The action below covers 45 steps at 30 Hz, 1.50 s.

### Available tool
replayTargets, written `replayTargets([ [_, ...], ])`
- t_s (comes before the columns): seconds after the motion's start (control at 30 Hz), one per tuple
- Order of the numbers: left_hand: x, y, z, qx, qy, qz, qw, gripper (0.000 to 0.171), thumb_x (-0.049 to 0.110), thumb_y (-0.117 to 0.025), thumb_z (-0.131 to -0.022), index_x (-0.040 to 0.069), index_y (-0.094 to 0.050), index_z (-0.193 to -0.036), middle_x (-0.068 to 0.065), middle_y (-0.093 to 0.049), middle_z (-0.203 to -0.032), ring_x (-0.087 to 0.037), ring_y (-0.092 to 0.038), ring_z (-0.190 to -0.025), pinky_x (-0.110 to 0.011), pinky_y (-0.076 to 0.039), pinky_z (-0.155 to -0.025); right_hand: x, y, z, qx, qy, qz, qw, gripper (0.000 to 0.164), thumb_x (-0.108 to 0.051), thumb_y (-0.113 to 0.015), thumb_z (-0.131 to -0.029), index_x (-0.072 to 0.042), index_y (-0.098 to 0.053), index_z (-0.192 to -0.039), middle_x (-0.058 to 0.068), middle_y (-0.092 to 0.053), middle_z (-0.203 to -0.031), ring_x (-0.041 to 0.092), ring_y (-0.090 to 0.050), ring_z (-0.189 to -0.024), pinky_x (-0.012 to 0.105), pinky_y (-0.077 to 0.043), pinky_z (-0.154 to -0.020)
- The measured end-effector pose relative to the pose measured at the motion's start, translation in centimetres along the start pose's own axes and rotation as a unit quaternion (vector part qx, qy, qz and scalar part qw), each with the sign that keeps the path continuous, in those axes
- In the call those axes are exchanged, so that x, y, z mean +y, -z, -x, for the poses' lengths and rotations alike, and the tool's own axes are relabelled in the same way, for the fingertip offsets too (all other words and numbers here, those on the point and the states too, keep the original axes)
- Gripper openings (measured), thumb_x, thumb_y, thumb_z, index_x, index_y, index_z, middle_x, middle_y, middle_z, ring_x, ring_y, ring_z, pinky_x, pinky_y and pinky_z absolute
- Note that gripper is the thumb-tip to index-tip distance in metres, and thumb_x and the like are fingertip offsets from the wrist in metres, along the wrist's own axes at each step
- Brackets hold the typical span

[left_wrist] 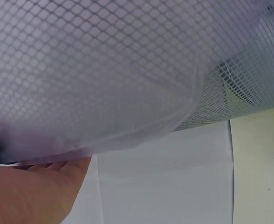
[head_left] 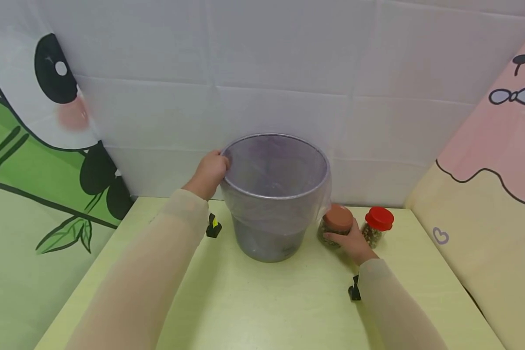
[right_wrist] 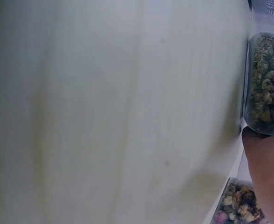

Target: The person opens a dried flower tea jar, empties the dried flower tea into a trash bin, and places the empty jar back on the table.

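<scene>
A grey mesh wastebasket (head_left: 267, 245) stands upright on the table, lined with a thin translucent plastic bag (head_left: 267, 209) folded over its rim. My left hand (head_left: 207, 175) grips the rim at its left side, with the thumb over the edge; in the left wrist view the bag's film and the mesh fill most of the picture. To the basket's right, my right hand (head_left: 354, 243) holds a clear jar with a brown lid (head_left: 338, 218), full of dried flower buds (right_wrist: 270, 88). Whether that jar touches the table I cannot tell. Just right of it stands a red-lidded jar (head_left: 379, 218) of dried flowers.
The pale yellow table (head_left: 253, 306) ends against a white sheeted wall (head_left: 280, 58) behind the basket. Printed cartoon cloths hang at the left (head_left: 35, 170) and right (head_left: 490, 194). Small black devices sit by both wrists.
</scene>
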State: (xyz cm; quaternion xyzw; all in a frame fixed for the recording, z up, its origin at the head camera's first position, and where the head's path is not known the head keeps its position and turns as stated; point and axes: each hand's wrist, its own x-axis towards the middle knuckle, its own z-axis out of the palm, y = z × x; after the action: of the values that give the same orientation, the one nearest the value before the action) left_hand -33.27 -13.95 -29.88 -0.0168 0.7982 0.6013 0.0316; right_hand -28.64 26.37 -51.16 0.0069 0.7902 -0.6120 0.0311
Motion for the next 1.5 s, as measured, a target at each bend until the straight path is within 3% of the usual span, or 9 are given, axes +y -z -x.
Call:
replayTargets([
  [0.13, 0.2, 0.1, 0.2, 0.017, -0.005, -0.037, 0.9992, 0.064, 0.003, -0.039, -0.093, -0.004, -0.033, -0.157, -0.019, -0.040, -0.157, -0.033, -0.039, -0.136, -0.046, -0.034, -0.114, 0.1, -0.1, -0.4, -0.007, 0.002, -0.004, 1.000, 0.110, -0.020, -0.085, -0.087, -0.015, -0.007, -0.165, 0.017, -0.028, -0.161, 0.037, -0.028, -0.148, 0.057, -0.021, -0.120],
  [0.37, 0.4, 0.2, 0.4, 0.021, -0.010, -0.031, 0.9993, 0.065, 0.001, -0.039, -0.092, -0.005, -0.034, -0.156, -0.019, -0.040, -0.157, -0.031, -0.039, -0.135, -0.045, -0.034, -0.115, 0.2, 0.0, -0.9, -0.011, -0.001, -0.016, 1.000, 0.110, -0.018, -0.084, -0.088, -0.017, -0.006, -0.165, 0.018, -0.026, -0.162, 0.038, -0.026, -0.148, 0.057, -0.020, -0.120],
  [0.67, 0.2, -0.2, 0.6, 0.012, -0.004, -0.020, 0.9997, 0.062, 0.003, -0.038, -0.096, -0.004, -0.033, -0.157, -0.019, -0.040, -0.156, -0.032, -0.039, -0.136, -0.047, -0.032, -0.117, 0.2, -0.1, 0.1, 0.010, -0.014, -0.004, 1.000, 0.116, -0.025, -0.088, -0.084, -0.018, -0.007, -0.166, 0.017, -0.027, -0.161, 0.037, -0.028, -0.147, 0.058, -0.023, -0.118],
  [1.03, -0.5, 0.1, 0.4, 0.011, 0.001, -0.032, 0.9994, 0.060, 0.005, -0.039, -0.097, -0.003, -0.036, -0.156, -0.018, -0.044, -0.153, -0.032, -0.041, -0.130, -0.047, -0.032, -0.116, 1.3, -0.6, 0.1, 0.038, 0.018, 0.029, 0.999, 0.110, -0.027, -0.093, -0.078, -0.013, -0.023, -0.162, 0.016, -0.040, -0.156, 0.035, -0.037, -0.143, 0.056, -0.024, -0.118],
  [1.23, -1.3, 0.0, 0.2, 0.003, -0.003, -0.033, 0.9995, 0.062, 0.003, -0.038, -0.095, -0.004, -0.034, -0.156, -0.019, -0.043, -0.153, -0.034, -0.041, -0.130, -0.047, -0.033, -0.113, 1.6, -1.9, 1.7, 0.072, 0.044, -0.007, 0.996, 0.103, -0.022, -0.091, -0.080, -0.017, -0.028, -0.161, 0.013, -0.044, -0.152, 0.030, -0.040, -0.139, 0.051, -0.027, -0.116],
  [1.5, -1.4, 0.1, 0.1, 0.007, -0.008, -0.022, 0.9997, 0.065, 0.001, -0.040, -0.091, -0.005, -0.034, -0.156, -0.019, -0.041, -0.156, -0.033, -0.040, -0.132, -0.047, -0.033, -0.114, -0.6, -3.0, 3.2, 0.093, 0.083, -0.052, 0.991, 0.101, -0.016, -0.087, -0.084, -0.022, -0.024, -0.163, 0.006, -0.042, -0.152, 0.021, -0.041, -0.136, 0.043, -0.032, -0.113],
])
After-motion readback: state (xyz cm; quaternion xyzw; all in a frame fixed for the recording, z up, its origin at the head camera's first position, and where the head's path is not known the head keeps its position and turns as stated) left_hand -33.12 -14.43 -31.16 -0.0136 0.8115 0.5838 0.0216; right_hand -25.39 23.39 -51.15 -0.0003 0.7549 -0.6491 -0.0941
